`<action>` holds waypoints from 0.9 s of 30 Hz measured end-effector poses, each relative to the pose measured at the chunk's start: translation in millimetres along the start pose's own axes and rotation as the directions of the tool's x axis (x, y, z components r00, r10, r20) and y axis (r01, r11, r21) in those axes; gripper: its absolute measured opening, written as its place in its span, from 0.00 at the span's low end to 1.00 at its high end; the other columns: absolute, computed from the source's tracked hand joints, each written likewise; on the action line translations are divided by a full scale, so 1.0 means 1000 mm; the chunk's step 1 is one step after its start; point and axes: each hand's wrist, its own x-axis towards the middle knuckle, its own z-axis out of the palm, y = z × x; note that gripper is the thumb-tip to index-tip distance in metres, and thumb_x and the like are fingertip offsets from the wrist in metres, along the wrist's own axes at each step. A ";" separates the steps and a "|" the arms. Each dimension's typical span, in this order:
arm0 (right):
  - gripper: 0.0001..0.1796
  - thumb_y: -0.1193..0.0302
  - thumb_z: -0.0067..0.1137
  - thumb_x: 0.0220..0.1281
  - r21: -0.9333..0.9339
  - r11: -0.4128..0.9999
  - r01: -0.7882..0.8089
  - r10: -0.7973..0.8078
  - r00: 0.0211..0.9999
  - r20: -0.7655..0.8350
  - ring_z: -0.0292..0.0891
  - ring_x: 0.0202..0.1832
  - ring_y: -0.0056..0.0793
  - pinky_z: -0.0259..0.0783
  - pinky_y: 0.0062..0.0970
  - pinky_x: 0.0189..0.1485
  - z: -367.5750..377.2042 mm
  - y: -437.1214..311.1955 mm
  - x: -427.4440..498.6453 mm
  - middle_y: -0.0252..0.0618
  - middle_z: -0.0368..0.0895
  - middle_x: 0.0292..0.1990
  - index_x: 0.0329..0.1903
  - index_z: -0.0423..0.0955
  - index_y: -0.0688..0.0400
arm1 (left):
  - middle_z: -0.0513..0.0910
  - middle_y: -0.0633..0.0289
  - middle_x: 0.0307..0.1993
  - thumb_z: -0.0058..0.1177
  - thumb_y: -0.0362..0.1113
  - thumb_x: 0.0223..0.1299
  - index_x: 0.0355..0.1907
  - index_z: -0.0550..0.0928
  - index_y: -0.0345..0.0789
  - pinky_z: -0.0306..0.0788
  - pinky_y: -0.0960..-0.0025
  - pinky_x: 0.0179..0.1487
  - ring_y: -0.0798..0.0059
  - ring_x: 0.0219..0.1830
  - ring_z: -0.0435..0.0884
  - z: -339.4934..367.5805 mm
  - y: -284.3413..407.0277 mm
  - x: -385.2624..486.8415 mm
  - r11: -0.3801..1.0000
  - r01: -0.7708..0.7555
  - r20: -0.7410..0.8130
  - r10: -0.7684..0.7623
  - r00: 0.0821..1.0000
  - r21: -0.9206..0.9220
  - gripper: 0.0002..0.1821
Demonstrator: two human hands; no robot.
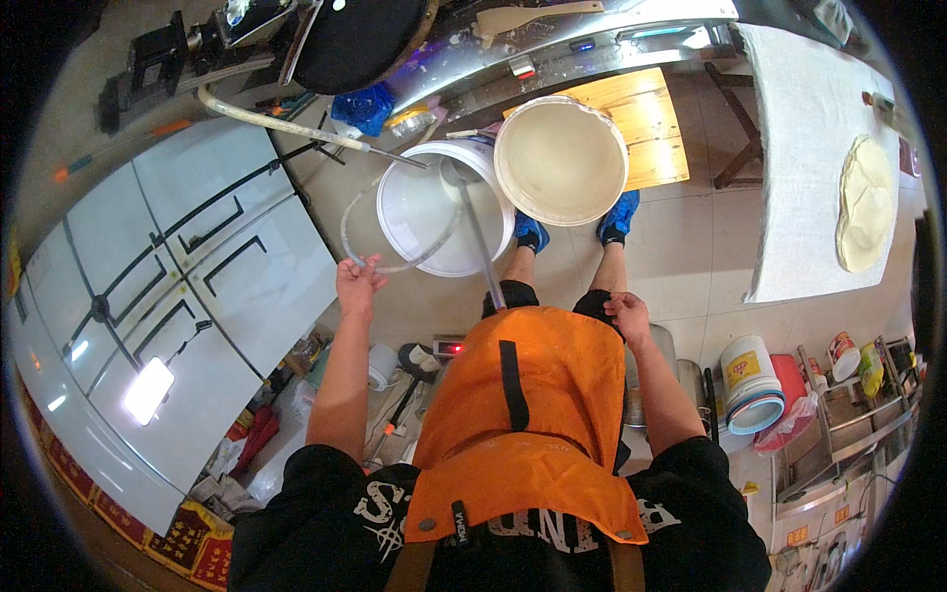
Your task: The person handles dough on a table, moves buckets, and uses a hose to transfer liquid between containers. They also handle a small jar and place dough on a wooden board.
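My left hand [358, 281] is closed on a clear plastic hose [346, 229] that loops towards a white plastic bucket [399, 244]. A metal rod or ladle handle [482, 248] leans over that bucket's rim towards my orange apron [518, 385]. Beside it, and touching or nearly touching, a second bucket [562, 159] holds a pale, creamy liquid. My right hand [627, 311] hangs near my right knee with its fingers curled; whether it pinches the dark cloth of the shorts cannot be told.
A round black griddle [355, 37] and a metal counter [547, 44] lie ahead. A wooden stool [655, 133] stands behind the buckets. At right, a cloth-covered table [799, 170] bears stacked flatbreads or dough sheets [864, 203]. A white refrigerator [214, 296] flanks my left.
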 end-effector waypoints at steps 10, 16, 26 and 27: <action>0.13 0.63 0.55 0.76 0.115 0.983 0.140 -0.131 0.988 -0.085 0.82 0.41 0.23 0.76 0.26 0.41 -0.016 -0.055 -0.002 0.34 0.88 0.40 0.50 0.80 0.59 | 0.81 0.66 0.37 0.63 0.28 0.67 0.51 0.66 0.41 0.83 0.66 0.35 0.74 0.31 0.81 0.001 -0.001 0.001 1.000 0.017 -0.043 -0.017 0.999 0.010 0.20; 0.17 0.61 0.55 0.78 0.144 0.751 0.644 -0.568 0.742 -0.357 0.75 0.32 0.18 0.71 0.22 0.37 -0.067 -0.227 0.020 0.31 0.83 0.31 0.39 0.81 0.63 | 0.86 0.58 0.49 0.62 0.29 0.68 0.52 0.63 0.41 0.83 0.64 0.36 0.73 0.33 0.82 0.003 0.007 0.000 0.999 0.031 -0.003 -0.031 1.000 -0.040 0.22; 0.33 0.52 0.40 0.82 0.671 0.494 0.553 -0.415 0.828 -0.377 0.70 0.66 0.35 0.66 0.40 0.65 -0.088 -0.446 0.136 0.42 0.81 0.60 0.76 0.55 0.61 | 0.85 0.53 0.54 0.56 0.29 0.73 0.53 0.63 0.40 0.86 0.61 0.40 0.62 0.40 0.88 -0.002 0.020 0.003 0.998 -0.001 0.054 -0.002 0.999 0.058 0.16; 0.35 0.51 0.38 0.82 0.690 0.472 0.548 -0.403 0.831 -0.384 0.67 0.69 0.36 0.63 0.42 0.68 -0.085 -0.449 0.141 0.43 0.80 0.62 0.79 0.51 0.61 | 0.85 0.52 0.53 0.55 0.29 0.74 0.53 0.63 0.40 0.86 0.61 0.41 0.61 0.42 0.89 -0.003 0.020 0.002 0.998 0.009 0.033 -0.011 0.999 0.054 0.16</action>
